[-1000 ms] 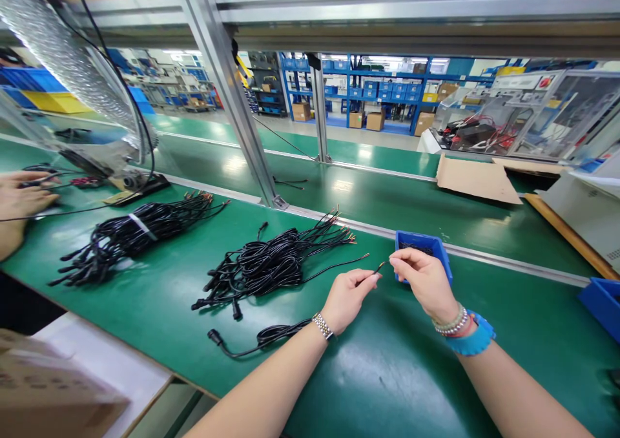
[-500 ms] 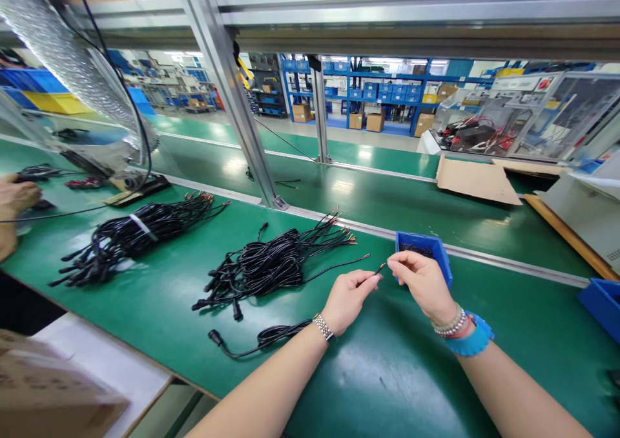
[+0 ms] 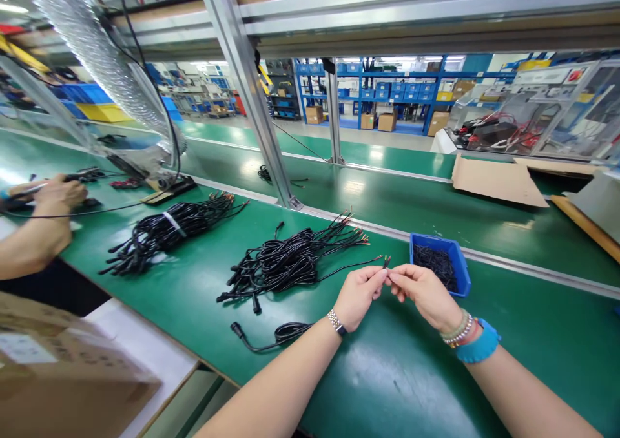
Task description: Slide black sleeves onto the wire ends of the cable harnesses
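My left hand (image 3: 359,296) pinches a black cable near its stripped end, where thin wires with coppery tips (image 3: 387,261) stick up between thumb and finger. The same cable (image 3: 293,331) seems to run back under my left wrist to a loose coil with a black connector (image 3: 237,329). My right hand (image 3: 426,294) is closed in a pinch right beside the wire tips, its fingertips meeting those of the left; what it grips is too small to make out. Just behind it stands a blue bin (image 3: 462,273) of small black pieces.
A loose pile of black cables (image 3: 285,260) lies left of my hands, and a banded bundle (image 3: 159,234) farther left. Another person's hand (image 3: 58,196) works at the far left. A metal post (image 3: 252,102) rises behind the cables; flat cardboard (image 3: 498,179) lies beyond.
My right hand has come in against my left fingertips at the wire ends. The cable end now points upward. The view has swung a little left, showing more of the other person's arm.
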Tool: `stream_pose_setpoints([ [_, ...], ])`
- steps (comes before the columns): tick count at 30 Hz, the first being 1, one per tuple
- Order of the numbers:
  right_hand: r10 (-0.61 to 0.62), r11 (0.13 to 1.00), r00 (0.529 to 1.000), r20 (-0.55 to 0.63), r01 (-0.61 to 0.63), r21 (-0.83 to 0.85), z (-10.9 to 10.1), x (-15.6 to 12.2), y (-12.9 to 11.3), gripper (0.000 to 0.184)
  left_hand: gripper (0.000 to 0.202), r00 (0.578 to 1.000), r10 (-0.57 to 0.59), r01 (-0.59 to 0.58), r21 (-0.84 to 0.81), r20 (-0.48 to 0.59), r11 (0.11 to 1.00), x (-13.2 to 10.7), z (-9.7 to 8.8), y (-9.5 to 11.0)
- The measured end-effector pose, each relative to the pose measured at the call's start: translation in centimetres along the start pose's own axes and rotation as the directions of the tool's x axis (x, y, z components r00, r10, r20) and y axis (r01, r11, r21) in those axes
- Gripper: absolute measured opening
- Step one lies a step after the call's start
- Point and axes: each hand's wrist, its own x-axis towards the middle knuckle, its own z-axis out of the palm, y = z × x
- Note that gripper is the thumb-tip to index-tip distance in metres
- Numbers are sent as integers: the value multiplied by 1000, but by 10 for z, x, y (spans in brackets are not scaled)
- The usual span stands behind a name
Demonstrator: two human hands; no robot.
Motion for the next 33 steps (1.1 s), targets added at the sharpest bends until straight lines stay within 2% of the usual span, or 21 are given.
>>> stream_pose_setpoints([
  [4, -27, 993, 999, -29, 30, 118, 7, 2, 5, 19, 27, 1000, 24, -24, -52, 2, 998, 1, 0, 1],
  [8, -44, 993, 998, -47, 49, 108, 11, 4, 6, 19, 29, 999, 37, -36, -50, 11, 998, 0, 1, 3],
  [10, -68, 996, 995, -70, 71, 53, 8, 6, 5, 19, 30, 999, 37, -37, 11, 24, 999, 1, -1, 6],
  [12, -104, 995, 986, -128, 105, -1, -1, 9, 0, 20, 34, 999, 36, -32, 229, -14, 973, 7, -7, 9],
  [13, -131, 991, 976, -175, 130, -17, -7, 10, -4, 20, 35, 997, 44, -17, 405, -58, 914, 12, -11, 11],
  [15, -195, 980, 940, -280, 196, -24, -20, 11, -12, 18, 31, 984, 87, 50, 712, -155, 701, 26, -20, 9],
  [17, -236, 969, 909, -344, 247, -11, -30, 9, -20, 16, 21, 974, 111, 111, 839, -199, 533, 42, -27, 3],
  [20, -232, 969, 908, -348, 246, -3, -36, 5, -25, 13, 13, 975, 72, 153, 875, -209, 458, 62, -31, -12],
  [23, -218, 973, 919, -327, 230, -1, -35, 0, -24, 12, 6, 977, 39, 175, 898, -208, 403, 68, -29, -17],
  [26, -230, 969, 915, -332, 248, 10, -38, -1, -23, 15, 7, 986, 44, 130, 910, -160, 393, 56, -25, -7],
  [29, -234, 964, 909, -343, 263, 39, -42, -1, -26, 18, 14, 996, 62, 26, 904, -59, 427, 27, -21, 13],
  [31, -226, 962, 917, -330, 263, 74, -39, -2, -29, 19, 21, 995, 96, -51, 853, 1, 520, 6, -17, 27],
  [33, -215, 963, 932, -290, 252, 97, -32, -5, -32, 20, 27, 989, 146, -110, 728, 13, 676, -10, -13, 37],
])
